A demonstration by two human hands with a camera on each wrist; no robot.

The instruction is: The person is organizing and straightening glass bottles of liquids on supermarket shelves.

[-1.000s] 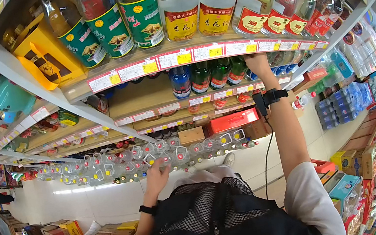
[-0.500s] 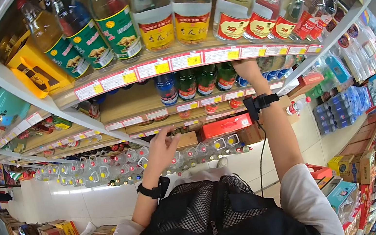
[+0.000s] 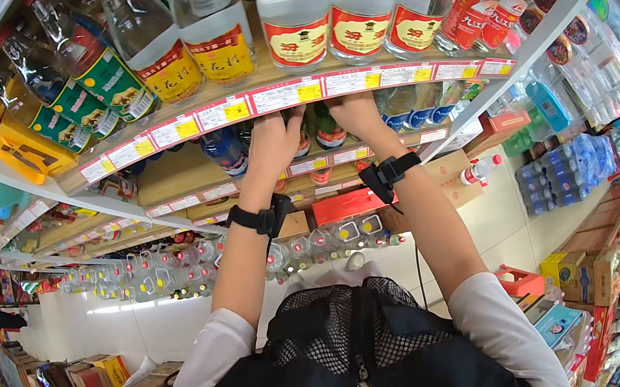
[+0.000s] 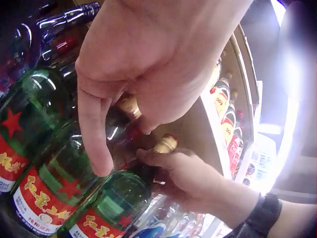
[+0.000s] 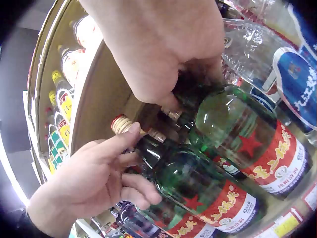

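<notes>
Both hands (image 3: 275, 147) reach among green bottles (image 3: 330, 133) beneath a price-tagged shelf (image 3: 286, 96).

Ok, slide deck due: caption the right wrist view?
Left hand and right hand at the necks of green bottles.

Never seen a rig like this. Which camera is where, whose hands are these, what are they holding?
No machine: these are a person's bare left hand and right hand. One camera is worn on the head, looking down; the others sit on the wrists, at the black straps. Each wrist view shows its own hand large at the top, with the other hand lower.

Both hands reach into a shelf below a price-label strip. It carries red-labelled green bottles, with blue-labelled clear ones beside them. The left hand pinches one green bottle by the neck; the right grips another green bottle by its neck.
</notes>
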